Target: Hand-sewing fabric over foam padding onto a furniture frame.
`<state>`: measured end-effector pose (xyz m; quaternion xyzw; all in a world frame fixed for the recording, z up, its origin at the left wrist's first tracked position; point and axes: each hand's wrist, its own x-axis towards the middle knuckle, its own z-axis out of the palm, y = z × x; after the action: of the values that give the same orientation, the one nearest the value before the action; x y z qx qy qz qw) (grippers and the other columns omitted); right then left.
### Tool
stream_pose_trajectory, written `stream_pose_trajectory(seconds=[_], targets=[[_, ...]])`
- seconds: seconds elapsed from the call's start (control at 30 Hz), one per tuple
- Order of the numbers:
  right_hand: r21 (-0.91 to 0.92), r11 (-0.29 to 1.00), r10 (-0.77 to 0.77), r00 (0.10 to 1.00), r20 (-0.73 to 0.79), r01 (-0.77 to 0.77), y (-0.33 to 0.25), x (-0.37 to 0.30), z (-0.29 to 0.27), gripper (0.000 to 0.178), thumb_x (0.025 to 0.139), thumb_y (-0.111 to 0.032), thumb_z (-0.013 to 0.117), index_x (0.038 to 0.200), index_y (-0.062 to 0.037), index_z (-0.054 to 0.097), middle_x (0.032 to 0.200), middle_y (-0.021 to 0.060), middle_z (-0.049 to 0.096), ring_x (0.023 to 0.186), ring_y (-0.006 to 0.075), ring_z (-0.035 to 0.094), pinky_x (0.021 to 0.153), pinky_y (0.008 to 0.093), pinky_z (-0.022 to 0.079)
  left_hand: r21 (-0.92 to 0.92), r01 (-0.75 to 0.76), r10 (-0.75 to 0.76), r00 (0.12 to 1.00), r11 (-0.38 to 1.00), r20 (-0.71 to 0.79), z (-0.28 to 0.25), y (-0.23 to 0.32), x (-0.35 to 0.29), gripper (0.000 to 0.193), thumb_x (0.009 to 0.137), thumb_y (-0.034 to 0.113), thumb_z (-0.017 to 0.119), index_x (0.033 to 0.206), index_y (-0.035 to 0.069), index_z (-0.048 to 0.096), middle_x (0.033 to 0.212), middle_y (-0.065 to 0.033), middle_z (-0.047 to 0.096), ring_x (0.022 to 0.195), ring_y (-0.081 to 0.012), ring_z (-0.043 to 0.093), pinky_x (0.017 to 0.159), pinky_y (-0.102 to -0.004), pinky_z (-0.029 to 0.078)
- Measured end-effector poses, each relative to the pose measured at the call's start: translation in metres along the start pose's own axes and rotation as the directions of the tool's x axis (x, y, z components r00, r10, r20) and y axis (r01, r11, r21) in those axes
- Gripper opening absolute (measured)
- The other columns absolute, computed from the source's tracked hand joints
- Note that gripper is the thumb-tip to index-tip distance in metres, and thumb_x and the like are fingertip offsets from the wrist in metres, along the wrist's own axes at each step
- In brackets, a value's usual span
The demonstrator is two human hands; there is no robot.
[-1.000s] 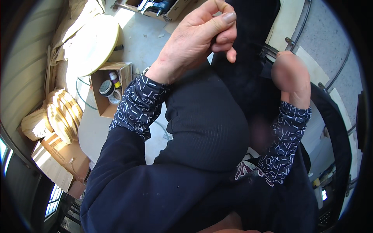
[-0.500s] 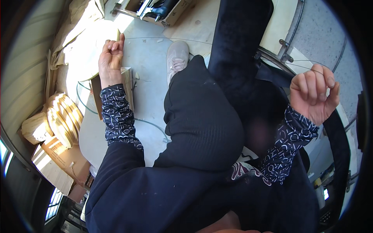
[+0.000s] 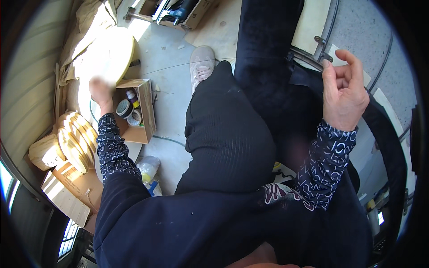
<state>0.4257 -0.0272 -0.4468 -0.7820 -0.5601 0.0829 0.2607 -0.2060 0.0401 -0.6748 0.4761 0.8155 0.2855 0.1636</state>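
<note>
A thin dark thread (image 3: 172,67) stretches from beside my left hand (image 3: 102,93) over the grey shoe (image 3: 202,62) to the black fabric-covered piece (image 3: 263,40), where I lose sight of it. My left hand is blurred but looks closed, in line with the thread, by the large pale-yellow disc (image 3: 127,49). Raised at the right, my right hand (image 3: 346,94) has its lower fingers curled into the palm; thumb and forefinger tips stand slightly apart. What those curled fingers hold, if anything, is hidden. Next to them runs a curved metal rod with small brackets (image 3: 324,49).
An open cardboard box (image 3: 145,96) holds tape rolls and small containers. Rolled yellowish coils (image 3: 73,140) and another carton (image 3: 78,183) lie at the left. At the top sits a box of tools (image 3: 178,13). A clear plastic bottle (image 3: 149,167) is near my left sleeve.
My left hand has swung left and down, uncovering the cardboard box's contents. My right hand has shifted left and upward, its thumb and forefinger rising. The thread now slopes down toward the left.
</note>
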Motion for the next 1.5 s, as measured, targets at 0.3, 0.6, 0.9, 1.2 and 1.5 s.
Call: stream_pose_trajectory(seconds=[0.3, 0.6, 0.9, 1.2, 1.5], targets=[[0.062, 0.997, -0.052, 0.993, 0.109, 0.045, 0.008, 0.003, 0.018, 0.01, 0.091, -0.001, 0.078, 0.1, -0.0004, 0.073, 0.078, -0.0006, 0.065, 0.064, 0.0047, 0.055, 0.06, 0.0211, 0.045, 0.719, -0.069, 0.17, 0.983, 0.691, -0.069, -0.092, -0.075, 0.107, 0.021, 0.106, 0.023, 0.057, 0.113, 0.004, 0.064, 0.106, -0.0249, 0.074, 0.098, -0.0433, 0.071, 0.086, -0.0504, 0.055], [0.215, 0.972, -0.156, 0.941, 0.3, 0.092, 0.015, -0.001, 0.018, 0.018, 0.089, 0.004, 0.077, 0.106, -0.0009, 0.076, 0.082, -0.0025, 0.058, 0.064, 0.0048, 0.046, 0.06, 0.0214, 0.038, -0.599, -0.008, 0.332, 0.838, 0.801, 0.433, 0.027, 0.189, 0.035, 0.025, 0.109, 0.012, 0.061, 0.127, -0.004, 0.063, 0.103, -0.0124, 0.073, 0.09, -0.019, 0.073, 0.094, -0.0342, 0.062], [0.217, 0.974, -0.14, 0.93, 0.338, 0.068, 0.007, -0.002, 0.023, 0.031, 0.085, -0.004, 0.081, 0.115, -0.0099, 0.078, 0.084, 0.0, 0.062, 0.06, 0.0109, 0.051, 0.061, 0.0275, 0.047, -0.8, -0.458, 0.916, 0.097, 0.389, 0.39, 0.091, 0.411, -0.172, 0.02, 0.101, 0.009, 0.07, 0.121, 0.006, 0.071, 0.092, -0.0105, 0.075, 0.083, -0.0249, 0.075, 0.071, -0.033, 0.058], [0.127, 0.988, -0.132, 0.929, 0.347, 0.093, 0.022, 0.004, 0.014, 0.025, 0.093, -0.008, 0.074, 0.117, -0.0108, 0.074, 0.086, 0.0074, 0.068, 0.071, 0.0234, 0.067, 0.07, 0.0329, 0.055, -0.757, -0.535, 0.914, 0.078, 0.376, 0.399, 0.099, 0.409, -0.199, 0.027, 0.094, 0.003, 0.071, 0.121, 0.007, 0.07, 0.103, -0.0155, 0.075, 0.092, -0.0361, 0.074, 0.076, -0.0408, 0.059], [0.18, 0.977, -0.171, 0.932, 0.32, 0.118, 0.023, 0.004, 0.017, 0.01, 0.097, -0.007, 0.07, 0.107, -0.0082, 0.072, 0.098, 0.0091, 0.073, 0.085, 0.0281, 0.073, 0.077, 0.0361, 0.058, -0.581, -0.73, 0.884, 0.068, 0.361, 0.463, 0.094, 0.412, -0.197, 0.015, 0.098, 0.01, 0.068, 0.113, 0.008, 0.065, 0.093, -0.0147, 0.071, 0.085, -0.0357, 0.072, 0.069, -0.0419, 0.056]])
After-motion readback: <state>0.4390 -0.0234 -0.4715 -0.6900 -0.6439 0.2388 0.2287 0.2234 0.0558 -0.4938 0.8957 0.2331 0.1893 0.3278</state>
